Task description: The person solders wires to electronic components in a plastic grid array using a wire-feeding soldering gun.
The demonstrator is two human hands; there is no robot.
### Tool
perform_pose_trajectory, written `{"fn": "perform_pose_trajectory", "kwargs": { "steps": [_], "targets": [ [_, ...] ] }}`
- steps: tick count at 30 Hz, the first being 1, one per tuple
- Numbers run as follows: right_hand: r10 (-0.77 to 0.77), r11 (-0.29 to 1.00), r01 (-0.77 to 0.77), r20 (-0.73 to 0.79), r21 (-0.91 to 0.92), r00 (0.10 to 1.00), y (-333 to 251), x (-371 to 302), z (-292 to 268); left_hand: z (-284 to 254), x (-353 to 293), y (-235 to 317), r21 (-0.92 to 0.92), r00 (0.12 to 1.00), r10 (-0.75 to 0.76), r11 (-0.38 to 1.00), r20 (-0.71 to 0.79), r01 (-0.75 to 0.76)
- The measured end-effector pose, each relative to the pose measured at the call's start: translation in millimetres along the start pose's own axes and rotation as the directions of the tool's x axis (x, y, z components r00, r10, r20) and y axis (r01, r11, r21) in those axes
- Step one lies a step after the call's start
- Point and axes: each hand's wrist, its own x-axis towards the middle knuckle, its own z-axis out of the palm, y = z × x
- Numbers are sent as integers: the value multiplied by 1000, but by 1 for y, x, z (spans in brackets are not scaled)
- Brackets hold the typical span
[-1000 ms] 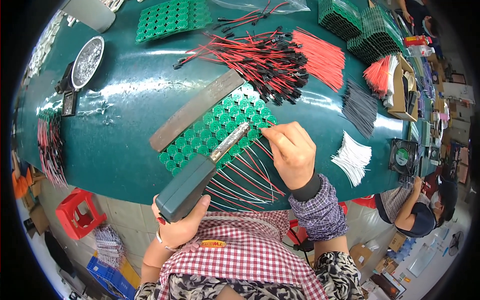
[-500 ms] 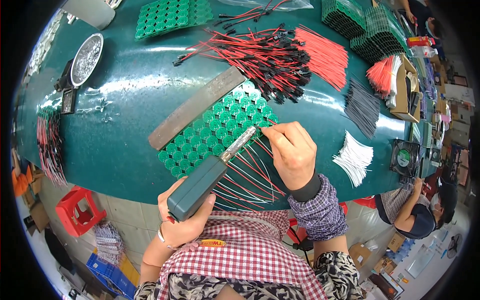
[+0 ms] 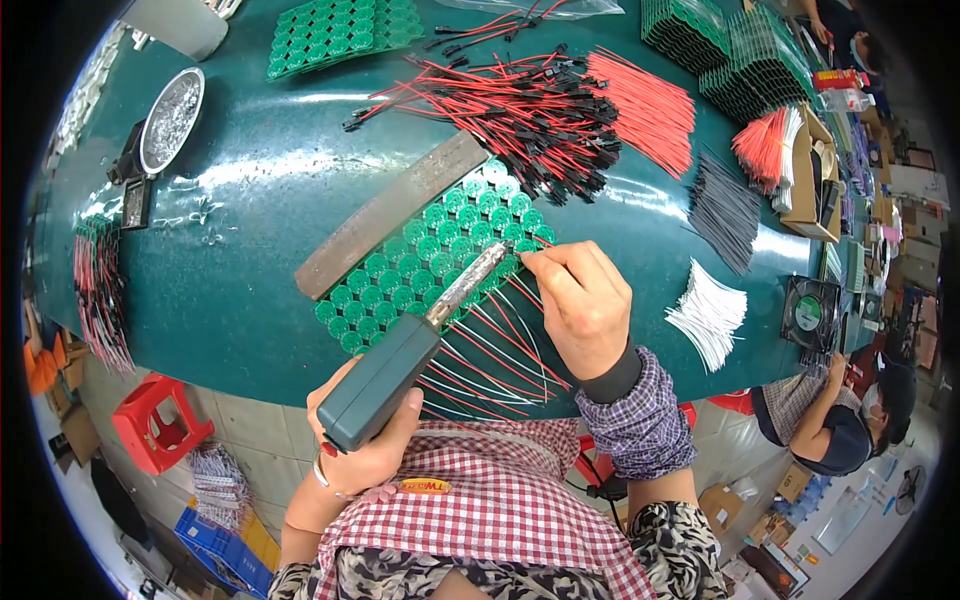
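My left hand [image 3: 385,450] is wrapped around the dark green handle of a soldering iron [image 3: 380,385]. Its metal barrel slants up and right, and the tip meets the right side of a green panel of round circuit boards [image 3: 405,272]. Just right of that tip, my right hand [image 3: 590,310] pinches a thin wire whose end is mostly covered by the fingertips. Red and white wires [image 3: 490,370] trail from the panel's near edge toward me. Along the panel's far left side lies a long brown-grey bar [image 3: 390,215].
Beyond the panel sits a heap of red-black connector leads [image 3: 550,120]. Red wires [image 3: 645,110], dark wires [image 3: 725,215] and white wires [image 3: 708,315] lie to the right. A silvery dish [image 3: 172,120] stands left. A small fan [image 3: 808,312] and a co-worker [image 3: 840,420] are at right.
The iron has shifted slightly left, and its tip has moved a little up and left on the panel. My right hand stays nearly in place, still pinching.
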Motion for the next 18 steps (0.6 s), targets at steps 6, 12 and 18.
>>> {"fn": "perform_pose_trajectory", "kwargs": {
  "steps": [6,12,18],
  "targets": [
    [8,1000,-8,12,-3,1000,-1,0,-1,-1,8,5,56,988,156,986,8,-156],
    [28,999,-28,-23,27,999,-1,1,3,0,8,7,17,997,79,997,6,-79],
    [46,999,-44,-61,31,997,-3,3,3,1,9,8,-3,997,81,997,-9,-81]
  ]
}}
